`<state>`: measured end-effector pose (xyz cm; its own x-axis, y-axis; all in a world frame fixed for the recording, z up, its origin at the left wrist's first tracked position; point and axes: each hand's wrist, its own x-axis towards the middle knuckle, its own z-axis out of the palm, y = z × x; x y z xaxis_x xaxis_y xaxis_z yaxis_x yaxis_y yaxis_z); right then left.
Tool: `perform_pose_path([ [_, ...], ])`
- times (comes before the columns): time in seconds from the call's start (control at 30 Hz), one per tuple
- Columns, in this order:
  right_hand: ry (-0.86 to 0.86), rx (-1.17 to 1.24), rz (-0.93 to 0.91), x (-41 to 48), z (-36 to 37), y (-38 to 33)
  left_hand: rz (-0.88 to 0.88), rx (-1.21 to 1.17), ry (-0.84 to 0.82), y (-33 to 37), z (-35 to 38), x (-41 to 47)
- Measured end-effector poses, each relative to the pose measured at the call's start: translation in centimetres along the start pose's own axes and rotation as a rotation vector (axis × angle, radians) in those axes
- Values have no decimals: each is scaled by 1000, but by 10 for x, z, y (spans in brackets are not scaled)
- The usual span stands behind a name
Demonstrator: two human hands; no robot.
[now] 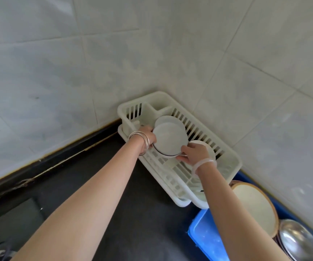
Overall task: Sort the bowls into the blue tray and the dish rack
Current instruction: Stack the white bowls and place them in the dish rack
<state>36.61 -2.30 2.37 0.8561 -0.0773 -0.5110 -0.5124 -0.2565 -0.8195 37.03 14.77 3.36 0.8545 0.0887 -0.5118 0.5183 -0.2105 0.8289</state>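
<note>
Hands: left hand (148, 137) and right hand (191, 153) grip opposite edges of a white bowl (168, 141), fingers curled.
Bowl: tilted inside the dish rack (232, 157).
Blue tray (204, 238): beside the rack on the dark table (133, 194).

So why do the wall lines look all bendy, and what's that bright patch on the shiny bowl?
Head view, all over: the wide-angle lens bows the tile lines on the wall. Head view, bottom right: the metal bowl throws back white glare. Head view, centre: the left hand and right hand gripping the white bowl look slightly soft. The light is even and shadows are faint.
</note>
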Motion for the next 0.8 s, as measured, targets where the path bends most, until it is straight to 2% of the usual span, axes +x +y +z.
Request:
perform_pose_path([
  [0.13, 9, 7, 37, 8, 1, 19, -5, 128, -67, -1, 5, 13],
  [0.3, 32, -184, 38, 10, 2, 36, -57, 355, -116, 4, 10, 27],
  [0.47, 25, -114, 132, 11, 2, 46, -100, 613, -181, 4, 19, 38],
  [0.6, 15, -113, 163, 13, 1, 51, -127, 664, -205, 3, 23, 45],
  [0.8, -4, 22, 190, 13, -2, 55, -133, 606, -224, 3, 25, 51],
])
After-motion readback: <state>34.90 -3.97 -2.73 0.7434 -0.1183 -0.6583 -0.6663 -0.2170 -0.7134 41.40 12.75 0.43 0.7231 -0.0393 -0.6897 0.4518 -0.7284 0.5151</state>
